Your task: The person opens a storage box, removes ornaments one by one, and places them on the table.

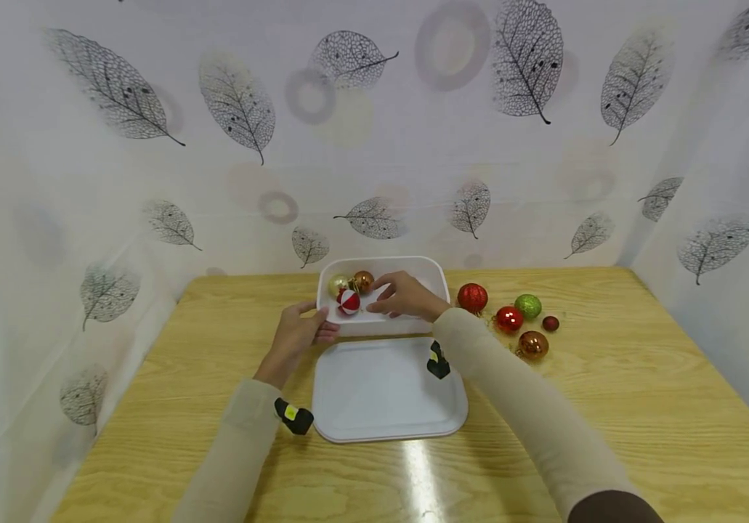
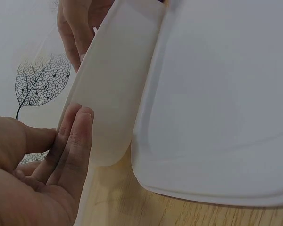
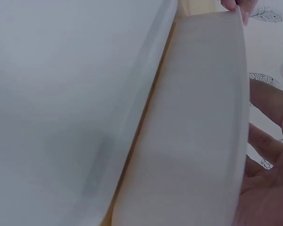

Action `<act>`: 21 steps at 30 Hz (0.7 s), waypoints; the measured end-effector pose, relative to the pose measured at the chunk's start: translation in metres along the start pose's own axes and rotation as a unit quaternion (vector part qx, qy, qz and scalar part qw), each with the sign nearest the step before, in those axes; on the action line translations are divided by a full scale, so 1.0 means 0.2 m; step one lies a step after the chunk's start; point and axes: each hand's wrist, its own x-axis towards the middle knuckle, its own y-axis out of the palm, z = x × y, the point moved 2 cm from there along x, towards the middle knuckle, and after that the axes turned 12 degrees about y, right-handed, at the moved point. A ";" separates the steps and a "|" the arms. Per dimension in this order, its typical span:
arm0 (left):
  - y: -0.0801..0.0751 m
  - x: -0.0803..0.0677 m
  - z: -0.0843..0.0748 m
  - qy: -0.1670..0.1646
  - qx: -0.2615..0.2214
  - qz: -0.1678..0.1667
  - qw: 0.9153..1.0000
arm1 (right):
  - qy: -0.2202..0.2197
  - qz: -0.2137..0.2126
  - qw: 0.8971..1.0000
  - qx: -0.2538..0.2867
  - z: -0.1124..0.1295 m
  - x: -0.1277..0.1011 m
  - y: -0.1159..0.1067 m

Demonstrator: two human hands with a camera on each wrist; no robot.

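On wood-grain table (image 1: 636,407), before leaf-print backdrop (image 1: 407,171) — left grip (image 1: 298,329) pinching white box (image 1: 387,328) — right grip (image 1: 405,294) spread inside.

The box (image 1: 387,328) (baubles (image 1: 349,301) inside) stands behind the lid (image 1: 383,392); more baubles (image 1: 508,319) lie right of the box.

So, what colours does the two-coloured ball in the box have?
The ball is red and white, clearest in the head view.

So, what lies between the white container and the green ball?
In the head view, the textured red ball lies between the white container and green ball; the shiny red ball sits there too, slightly nearer the person.
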 end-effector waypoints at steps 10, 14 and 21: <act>-0.01 -0.01 0.00 0.017 -0.007 0.009 1.000 | -0.007 -0.001 0.999 0.039 0.03 0.07 0.09; -0.01 -0.01 0.00 0.018 -0.005 0.007 1.000 | -0.001 -0.007 0.999 0.038 0.04 0.09 0.11; 0.00 -0.01 0.00 0.011 -0.008 0.002 1.000 | 0.005 -0.019 1.000 0.012 0.05 0.12 0.15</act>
